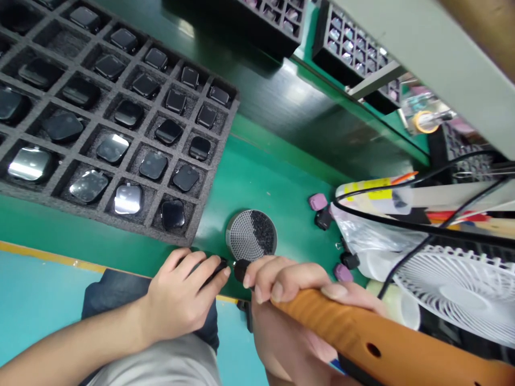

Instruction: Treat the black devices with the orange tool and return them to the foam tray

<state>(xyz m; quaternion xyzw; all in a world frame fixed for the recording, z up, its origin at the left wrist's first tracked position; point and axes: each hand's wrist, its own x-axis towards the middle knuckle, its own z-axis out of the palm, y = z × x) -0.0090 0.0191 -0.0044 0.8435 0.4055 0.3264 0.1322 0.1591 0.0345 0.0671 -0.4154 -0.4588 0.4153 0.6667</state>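
Observation:
My left hand (185, 295) is closed around a small black watch case (213, 269), mostly covered by the fingers. My right hand (295, 284) grips an orange electric screwdriver (354, 338) along its body. The screwdriver's black nose points left, with its bit right beside the watch case; whether they touch I cannot tell. Just beyond the hands stands a round dish (241, 236) with a perforated top, partly covered by tiny black screws. On the left, a grey foam tray (197, 222) holds many black smartwatch bodies in separate compartments, such as one watch body (173, 214) in the near corner.
Pink and black small blocks (318, 202) lie right of the dish. A white plastic basket (454, 289), a white bottle (374, 197) and a black cable (378, 220) crowd the right side. More foam trays (354, 48) stand on the raised green shelf behind.

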